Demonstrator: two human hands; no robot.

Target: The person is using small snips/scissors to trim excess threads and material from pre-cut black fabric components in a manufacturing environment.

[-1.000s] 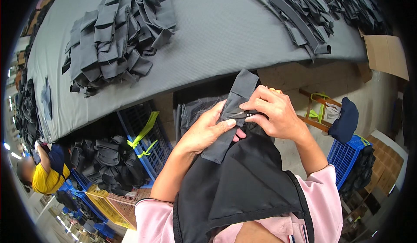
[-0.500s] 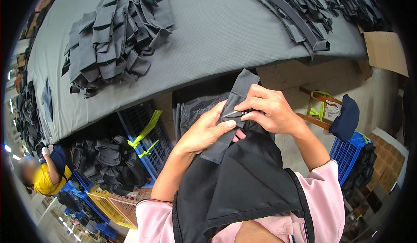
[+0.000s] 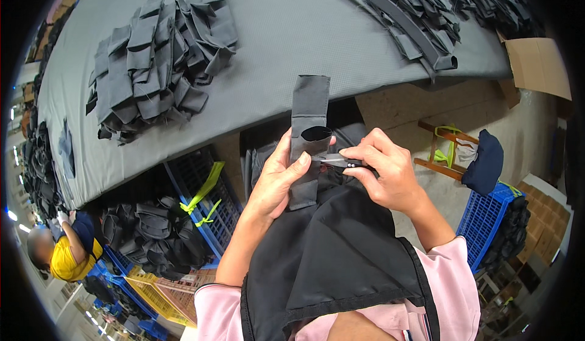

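Head view: my left hand (image 3: 277, 179) has a pinch grip on the grey fabric strip (image 3: 311, 100), mid-frame, loop gaping; right hand (image 3: 390, 173) grips small snips (image 3: 333, 160), tips at the strip's right edge. I'd want cloth taut, tips shallow, left thumb clear. Piled strips (image 3: 137, 67) upper left on surface (image 3: 262, 73).

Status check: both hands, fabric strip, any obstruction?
Left hand pinching grey fabric strip, folded loop gaping open. Right hand holding thread snips, blades at strip's edge. Nothing visibly blocking the strip.
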